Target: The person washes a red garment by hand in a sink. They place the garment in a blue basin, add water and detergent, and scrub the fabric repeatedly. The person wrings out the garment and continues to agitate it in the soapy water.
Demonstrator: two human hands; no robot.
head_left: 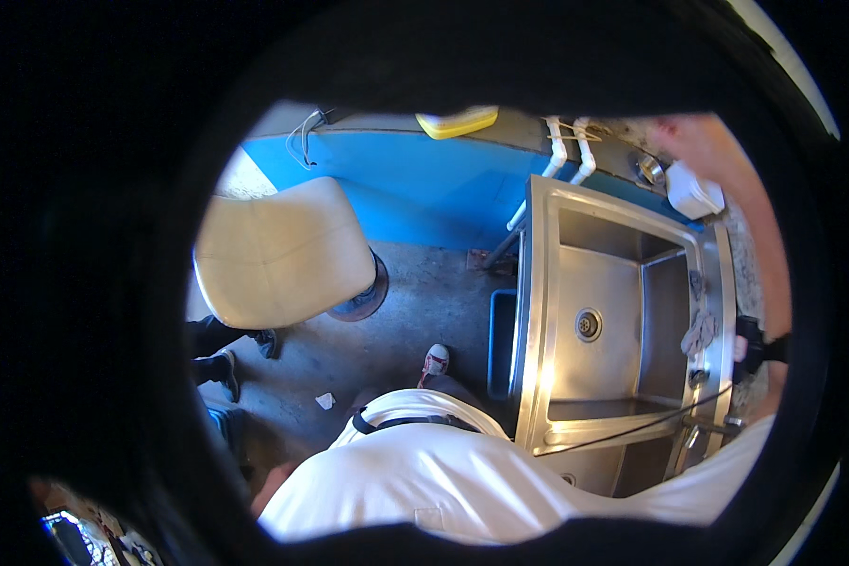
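My right arm (757, 212) is raised along the right edge of the view, close to the camera and blurred. Its upper end runs into the dark rim, so what the fingers do cannot be made out. A black object (751, 347) shows against this arm. At the lower left, a small patch of skin from my left hand or arm (272, 488) shows beside my white shirt (439, 481); its fingers are hidden. To my right is a stainless steel sink (601, 276) with a drain (588, 325) in its basin. A grey cloth (700, 334) lies on the sink's rim.
A beige padded seat (290, 255) on a round base stands ahead to the left. Another person's legs (216, 354) are beside it. White pipes (556, 148) run by the blue wall panel (410, 184). A white container (693, 189) sits behind the sink. A dark cable (622, 429) crosses the sink.
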